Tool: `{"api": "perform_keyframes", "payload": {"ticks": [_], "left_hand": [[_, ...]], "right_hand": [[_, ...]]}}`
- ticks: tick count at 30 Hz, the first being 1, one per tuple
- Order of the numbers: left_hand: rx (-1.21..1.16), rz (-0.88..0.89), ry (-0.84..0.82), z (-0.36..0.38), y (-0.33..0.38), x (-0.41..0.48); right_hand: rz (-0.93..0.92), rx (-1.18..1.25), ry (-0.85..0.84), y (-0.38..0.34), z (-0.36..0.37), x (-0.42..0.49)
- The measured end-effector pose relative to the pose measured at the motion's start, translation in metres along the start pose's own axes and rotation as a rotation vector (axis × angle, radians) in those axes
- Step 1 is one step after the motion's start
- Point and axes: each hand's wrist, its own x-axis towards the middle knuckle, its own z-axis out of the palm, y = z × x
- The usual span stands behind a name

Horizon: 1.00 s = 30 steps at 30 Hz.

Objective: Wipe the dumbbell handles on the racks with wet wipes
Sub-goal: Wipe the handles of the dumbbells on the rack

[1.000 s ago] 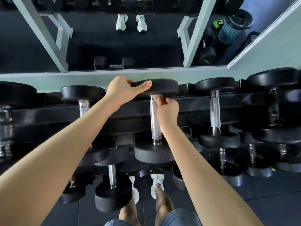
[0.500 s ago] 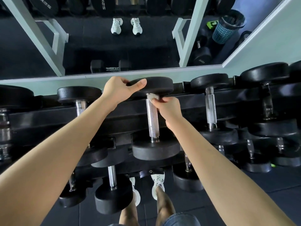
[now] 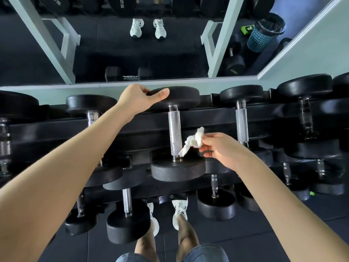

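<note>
A black dumbbell with a knurled silver handle [image 3: 174, 132] lies across the top tier of the black rack [image 3: 207, 127]. My left hand [image 3: 140, 99] grips its far weight head [image 3: 179, 97], thumb on top. My right hand [image 3: 222, 150] pinches a crumpled white wet wipe [image 3: 192, 142] just right of the handle's lower part; the wipe's hanging tip is at the handle's near end, and contact is unclear. A second knurled handle [image 3: 241, 124] lies further right on the same tier.
More black dumbbells fill the rack on both sides and the lower tier [image 3: 127, 220]. A wall mirror [image 3: 132, 53] behind the rack reflects white shoes and a blue basket [image 3: 262, 33]. My legs and white shoes [image 3: 179, 207] stand on the dark floor below.
My right hand has come off the far end of the handle and moved down and to the right, carrying the wipe clear. My left hand stays on the far head.
</note>
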Motion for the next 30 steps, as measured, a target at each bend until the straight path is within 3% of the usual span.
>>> {"api": "perform_keyframes", "payload": {"ticks": [4, 7, 13, 18, 20, 26, 30], "left_hand": [[0.003, 0.007, 0.010, 0.000, -0.002, 0.002], [-0.023, 0.012, 0.014, 0.001, -0.004, 0.003], [-0.030, 0.027, 0.024, 0.003, -0.006, 0.003], [-0.029, 0.018, 0.034, 0.004, -0.005, 0.002], [-0.025, 0.012, 0.032, 0.004, -0.005, 0.002], [-0.053, 0.000, 0.039, 0.005, -0.005, 0.002], [-0.100, -0.002, 0.040, 0.006, -0.006, 0.002]], "right_hand": [[0.042, 0.006, -0.013, -0.004, 0.008, 0.017], [0.010, -0.074, 0.155, 0.000, 0.028, 0.024], [-0.324, -0.205, 0.436, 0.014, 0.048, 0.025], [-0.359, -0.450, 0.444, 0.020, 0.060, 0.019], [-0.317, -0.381, 0.439, 0.019, 0.060, 0.027], [-0.171, 0.151, 0.285, -0.010, 0.042, 0.039], [0.024, -0.064, 0.152, 0.007, 0.042, 0.021]]}}
